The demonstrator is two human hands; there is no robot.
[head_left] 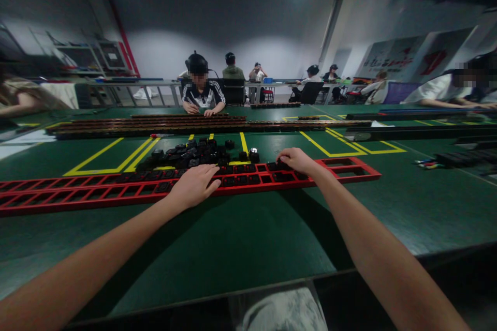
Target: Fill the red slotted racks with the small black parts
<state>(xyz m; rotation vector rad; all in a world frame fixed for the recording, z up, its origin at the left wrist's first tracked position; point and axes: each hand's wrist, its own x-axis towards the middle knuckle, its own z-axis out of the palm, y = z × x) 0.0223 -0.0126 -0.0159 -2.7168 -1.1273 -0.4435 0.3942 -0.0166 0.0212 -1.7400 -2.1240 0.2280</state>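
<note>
A long red frame (351,162) with two rows of rectangular slots lies across the green table. Black square parts (241,179) sit in several of its middle slots, while many slots at the left end are bare. My left hand (196,183) rests over the frame, fingers stretched out and thumb apart, seemingly holding nothing. Toward the frame's right end, my right hand (298,160) has its fingers curled down on a small black part (276,166) at the far row; the fingertips partly hide it. Just beyond the frame lies a loose heap of similar black parts (198,152).
Long dark strips (163,124) are stacked past the heap, and black rails (407,133) lie at right. Yellow tape lines (97,158) mark the table. Wires with coloured ends (429,164) lie far right. A co-worker (202,90) sits opposite; others sit at both sides and behind.
</note>
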